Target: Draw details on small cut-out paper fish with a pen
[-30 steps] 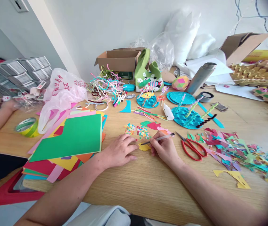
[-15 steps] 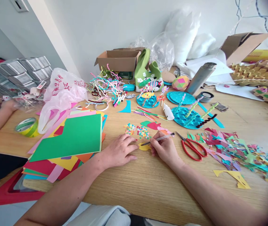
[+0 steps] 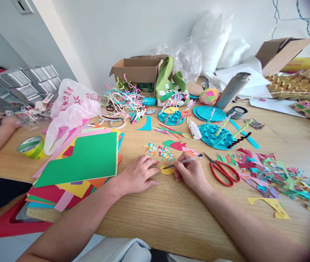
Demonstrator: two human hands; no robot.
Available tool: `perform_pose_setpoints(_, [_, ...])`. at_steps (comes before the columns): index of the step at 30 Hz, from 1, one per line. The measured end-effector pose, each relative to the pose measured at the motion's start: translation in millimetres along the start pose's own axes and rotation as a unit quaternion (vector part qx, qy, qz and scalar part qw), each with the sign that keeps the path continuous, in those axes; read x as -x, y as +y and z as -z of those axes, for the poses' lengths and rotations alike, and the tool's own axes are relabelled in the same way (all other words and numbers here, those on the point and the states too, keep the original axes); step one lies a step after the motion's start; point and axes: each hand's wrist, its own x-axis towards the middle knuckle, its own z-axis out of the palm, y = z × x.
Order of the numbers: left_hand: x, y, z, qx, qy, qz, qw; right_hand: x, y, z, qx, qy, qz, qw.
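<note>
Between my two hands a small yellow paper cutout lies flat on the wooden table. My right hand is closed around a grey pen, its tip at the cutout. My left hand rests palm down with fingers stretched out, the fingertips at the cutout's left edge. Just beyond lie two small piles of coloured paper dots, and red and green fish-shaped cutouts with a pink one partly behind my right hand. Red-handled scissors lie spread a little to the right of that hand.
Stacked coloured paper stands left, beside yellow-green tape. Paper scraps cover the right side. Behind are a white glue bottle, blue discs with pipe cleaners, a steel flask and a green bag. Another person's hands are far left.
</note>
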Motion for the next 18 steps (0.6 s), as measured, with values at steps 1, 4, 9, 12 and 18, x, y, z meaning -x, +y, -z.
perform_pose_setpoints(1, [0.0, -0.1, 0.1, -0.001, -0.001, 0.0, 1.0, -0.1, 0.2, 0.1, 0.001, 0.0, 0.0, 1.0])
perform_pose_setpoints(4, [0.2, -0.2, 0.2, -0.001, 0.0, -0.001, 1.0, -0.3, 0.3, 0.4, 0.007, 0.0, 0.0, 1.0])
perform_pose_setpoints(9, [0.3, 0.0, -0.1, 0.0, 0.002, -0.002, 1.0, -0.2, 0.0, 0.3, 0.003, 0.0, -0.001, 1.0])
perform_pose_setpoints(12, [0.2, 0.1, -0.2, -0.001, -0.001, -0.002, 1.0, -0.1, -0.1, 0.3, -0.003, 0.001, 0.003, 1.0])
perform_pose_setpoints(18, [-0.1, 0.3, 0.0, -0.001, -0.006, -0.001, 1.0, 1.0, -0.1, 0.9, 0.006, 0.001, 0.006, 1.0])
